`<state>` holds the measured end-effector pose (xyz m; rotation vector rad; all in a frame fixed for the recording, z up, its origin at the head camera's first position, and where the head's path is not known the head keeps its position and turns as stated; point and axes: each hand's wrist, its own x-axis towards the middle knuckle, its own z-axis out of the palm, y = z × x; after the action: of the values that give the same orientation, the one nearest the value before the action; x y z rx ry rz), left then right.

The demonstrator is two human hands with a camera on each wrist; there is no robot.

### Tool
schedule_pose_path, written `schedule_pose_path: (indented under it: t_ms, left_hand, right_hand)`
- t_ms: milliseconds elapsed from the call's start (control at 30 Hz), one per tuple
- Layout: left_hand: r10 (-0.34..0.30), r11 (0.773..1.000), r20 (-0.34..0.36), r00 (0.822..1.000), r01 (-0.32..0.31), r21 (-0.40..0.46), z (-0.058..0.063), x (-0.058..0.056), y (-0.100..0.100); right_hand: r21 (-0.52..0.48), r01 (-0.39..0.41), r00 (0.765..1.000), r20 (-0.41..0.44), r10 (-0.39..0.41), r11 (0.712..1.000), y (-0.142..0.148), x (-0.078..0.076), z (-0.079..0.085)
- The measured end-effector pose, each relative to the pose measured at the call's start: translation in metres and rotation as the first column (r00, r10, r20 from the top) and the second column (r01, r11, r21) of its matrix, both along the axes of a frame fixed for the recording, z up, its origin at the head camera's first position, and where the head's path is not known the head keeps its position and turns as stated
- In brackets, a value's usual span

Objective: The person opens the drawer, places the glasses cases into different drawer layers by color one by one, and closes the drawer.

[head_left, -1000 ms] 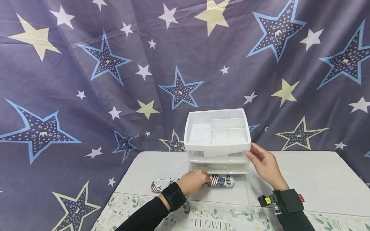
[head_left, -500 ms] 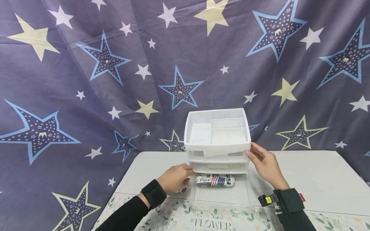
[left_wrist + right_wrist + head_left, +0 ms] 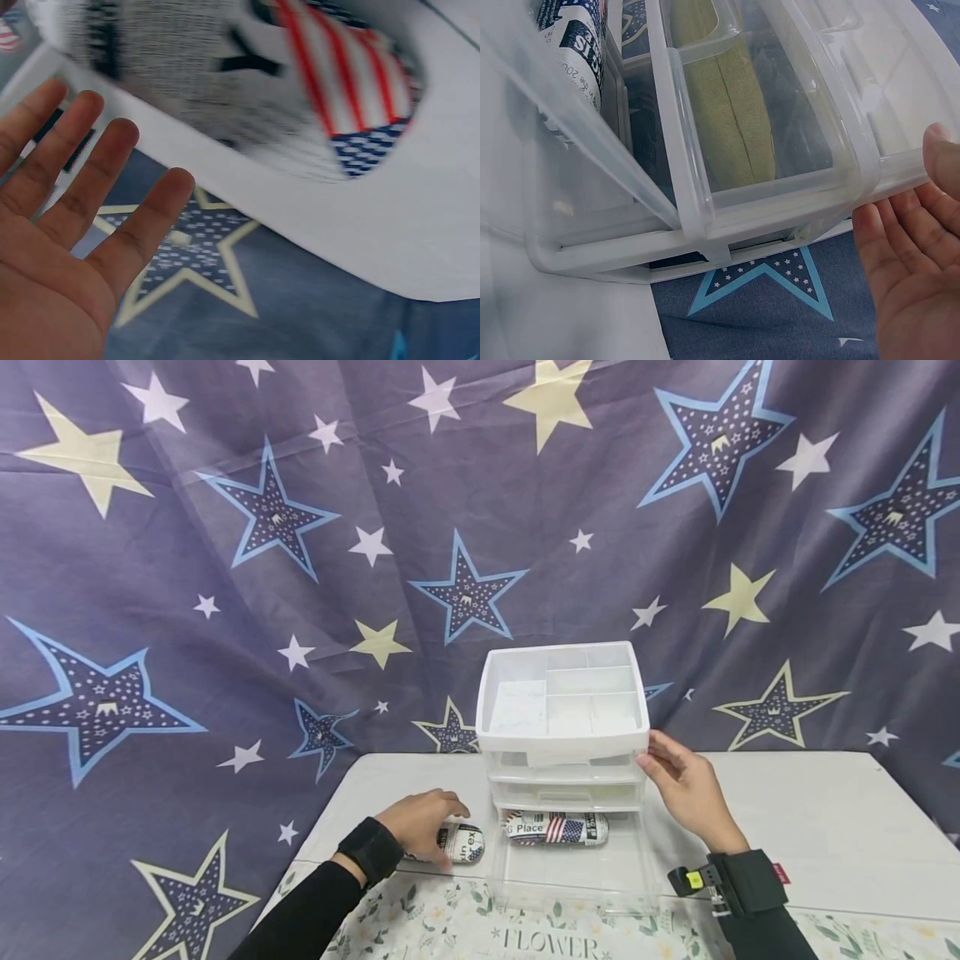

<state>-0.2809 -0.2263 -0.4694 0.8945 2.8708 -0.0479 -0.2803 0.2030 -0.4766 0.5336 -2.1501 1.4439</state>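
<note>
A white plastic drawer unit (image 3: pixel 562 745) stands on the table, its clear bottom drawer (image 3: pixel 577 868) pulled out. Inside that drawer lies a rounded, oblong case (image 3: pixel 557 828) with newsprint and flag patterns. A second case (image 3: pixel 468 843) in the same print lies on the table left of the unit. My left hand (image 3: pixel 422 822) hovers at this second case; in the left wrist view its fingers (image 3: pixel 112 161) are spread and straight, apart from the print. My right hand (image 3: pixel 693 793) holds the unit's upper right edge, thumb above and fingers (image 3: pixel 889 232) beneath.
The unit's top tray (image 3: pixel 517 706) has several compartments. Through a closed drawer's wall shows a yellow-green cloth-like item (image 3: pixel 731 112). A flower-print mat (image 3: pixel 420 914) covers the table's front, and a star-patterned curtain (image 3: pixel 300 585) hangs behind.
My left hand has withdrawn leftward from the case in the bottom drawer, letting it go, and has come to the second case on the table. The right hand stays on the unit.
</note>
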Motion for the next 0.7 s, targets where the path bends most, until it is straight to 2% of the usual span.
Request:
schedule_pose_path:
  t_ms: [167,400,567,700]
  left_hand:
    - [0.025,1.0,0.008,1.0,-0.025,-0.002,-0.012,-0.006,-0.016]
    - [0.057,0.996,0.036,0.998,-0.059,0.068,-0.018,-0.007,-0.03]
    - [0.049,0.99,0.056,0.997,-0.056,0.13,-0.024,-0.01,-0.035]
    - [0.042,0.989,0.056,0.998,-0.05,0.14,-0.027,-0.012,-0.037]
  right_hand:
    - [0.001,-0.003,1.0,-0.002,0.003,1.0,0.0,-0.001,-0.001]
    - [0.004,-0.01,1.0,-0.005,0.01,1.0,0.001,-0.001,0.0]
    - [0.003,-0.008,1.0,0.003,0.008,1.0,0.001,-0.001,0.0]
    - [0.002,-0.007,1.0,0.008,0.007,1.0,0.001,-0.001,0.0]
